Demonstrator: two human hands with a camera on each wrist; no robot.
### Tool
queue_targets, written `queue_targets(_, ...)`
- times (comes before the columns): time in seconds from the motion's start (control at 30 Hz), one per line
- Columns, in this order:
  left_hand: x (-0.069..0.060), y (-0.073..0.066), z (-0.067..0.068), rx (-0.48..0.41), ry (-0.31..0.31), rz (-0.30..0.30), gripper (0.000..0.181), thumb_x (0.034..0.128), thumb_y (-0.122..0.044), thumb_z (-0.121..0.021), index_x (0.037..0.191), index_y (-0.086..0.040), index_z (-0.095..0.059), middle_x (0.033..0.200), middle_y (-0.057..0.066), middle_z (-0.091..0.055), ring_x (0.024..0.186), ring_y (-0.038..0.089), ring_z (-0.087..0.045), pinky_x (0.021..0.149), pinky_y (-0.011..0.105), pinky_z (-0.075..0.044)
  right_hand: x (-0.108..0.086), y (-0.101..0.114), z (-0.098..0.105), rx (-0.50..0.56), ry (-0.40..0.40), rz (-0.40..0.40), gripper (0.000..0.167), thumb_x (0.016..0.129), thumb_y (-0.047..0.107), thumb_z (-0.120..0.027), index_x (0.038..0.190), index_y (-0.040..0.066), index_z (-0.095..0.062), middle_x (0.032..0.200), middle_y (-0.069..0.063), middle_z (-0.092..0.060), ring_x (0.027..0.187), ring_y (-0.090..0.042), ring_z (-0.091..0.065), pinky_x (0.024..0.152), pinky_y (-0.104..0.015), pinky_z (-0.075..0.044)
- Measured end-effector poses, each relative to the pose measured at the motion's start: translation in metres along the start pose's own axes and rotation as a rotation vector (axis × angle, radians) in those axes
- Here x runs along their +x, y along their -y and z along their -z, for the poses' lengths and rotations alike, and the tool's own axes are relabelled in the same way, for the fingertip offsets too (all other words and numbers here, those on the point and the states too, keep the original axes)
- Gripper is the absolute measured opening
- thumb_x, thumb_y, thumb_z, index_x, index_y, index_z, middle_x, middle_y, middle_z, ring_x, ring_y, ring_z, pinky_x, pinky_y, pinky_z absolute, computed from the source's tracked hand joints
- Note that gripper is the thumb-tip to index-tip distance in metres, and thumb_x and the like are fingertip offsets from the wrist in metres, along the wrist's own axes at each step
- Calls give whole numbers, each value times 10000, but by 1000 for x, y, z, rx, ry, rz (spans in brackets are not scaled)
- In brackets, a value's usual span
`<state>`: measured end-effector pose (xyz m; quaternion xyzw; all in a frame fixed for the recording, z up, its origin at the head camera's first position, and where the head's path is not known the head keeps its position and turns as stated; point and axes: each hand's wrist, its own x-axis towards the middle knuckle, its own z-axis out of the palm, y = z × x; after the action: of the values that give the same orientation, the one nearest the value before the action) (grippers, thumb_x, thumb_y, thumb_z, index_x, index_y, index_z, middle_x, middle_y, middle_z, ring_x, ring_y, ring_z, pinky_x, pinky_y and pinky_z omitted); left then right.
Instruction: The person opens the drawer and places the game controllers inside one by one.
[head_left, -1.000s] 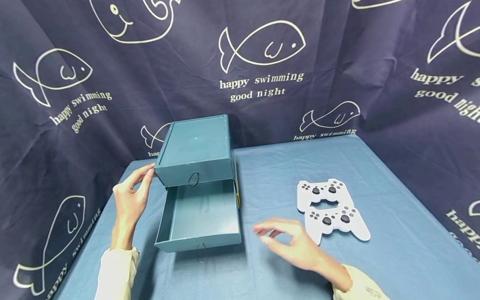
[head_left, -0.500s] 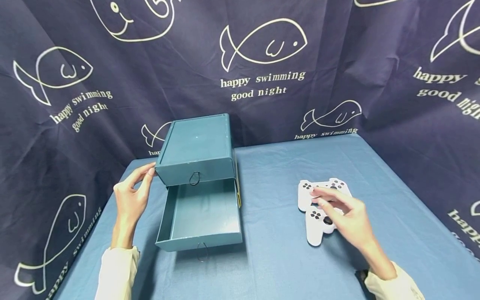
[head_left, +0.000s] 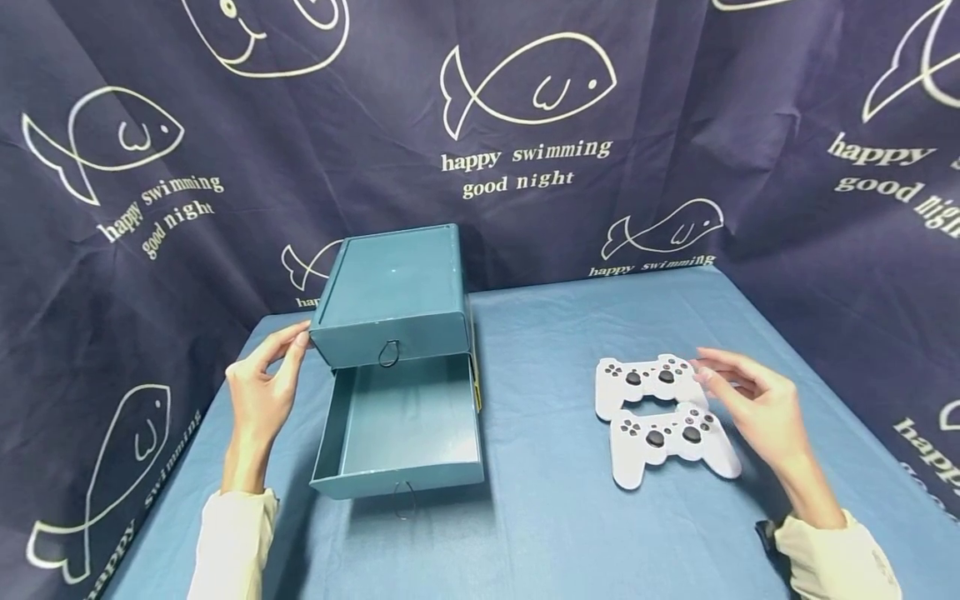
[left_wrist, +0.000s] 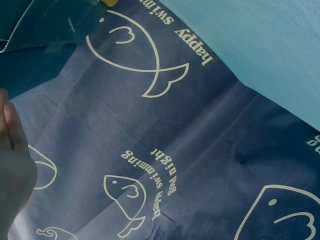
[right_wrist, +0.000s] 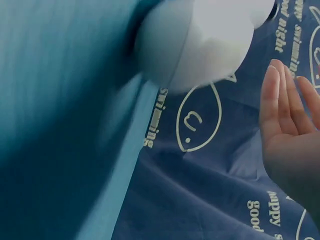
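Note:
A blue-green two-drawer box (head_left: 393, 275) stands at the back left of the table in the head view. Its lower drawer (head_left: 397, 482) is pulled out, while the upper one is closed. My left hand (head_left: 262, 383) touches the box's left front corner, thumb and fingers fairly straight. Two white game controllers lie on the right: a far controller (head_left: 649, 367) and a near controller (head_left: 628, 467), one in front of the other. Beside the far controller's right end is my right hand (head_left: 757, 408), its fingers loosely bent. Whether its fingertips touch the controller I cannot tell.
Blue cloth (head_left: 547, 400) covers the table. Dark blue curtains (head_left: 525, 233) with fish drawings and lettering hang behind it and along both sides. A wire loop (head_left: 405, 500) hangs from the lower drawer's front. Something yellow (head_left: 477, 392) shows at the box's right side.
My right hand has moved rightward from beside the drawer, over the controllers, to the far controller's right end. The left hand, box and controllers stay in place.

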<state>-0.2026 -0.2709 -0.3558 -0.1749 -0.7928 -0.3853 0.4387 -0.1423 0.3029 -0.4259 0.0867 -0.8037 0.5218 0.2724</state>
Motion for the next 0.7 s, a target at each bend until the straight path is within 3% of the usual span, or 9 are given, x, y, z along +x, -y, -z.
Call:
queue_targets(0.2, 1, -3, 2, 6, 10, 4, 211, 946, 41, -710, 1140, 4, -781, 909, 185, -767, 890, -161, -633, 805, 100, -435, 9, -14, 9, -108, 68, -44, 326, 955, 26, -726, 1279, 2, -708, 1026, 180, -742, 916, 74, -653, 779, -92, -457)
queue_targets(0.47, 1, 0, 3, 10, 25, 1, 213, 959, 18, -707, 1156, -14, -782, 921, 175, -770, 898, -148, -642, 816, 106, -440, 21, -32, 19, -208, 224, -64, 454, 915, 51, -771, 1340, -34, -636, 1081, 135, -732, 884, 105, -635, 749, -92, -445)
queue_targets(0.7, 1, -3, 2, 18, 13, 6, 214, 931, 59, -722, 1131, 10, -782, 910, 189, -766, 891, -168, -628, 790, 95, -425, 25, -44, 25, -228, 324, -108, 488, 909, 39, -753, 1354, -80, -593, 1095, -35, -732, 873, 90, -634, 746, -96, -435)
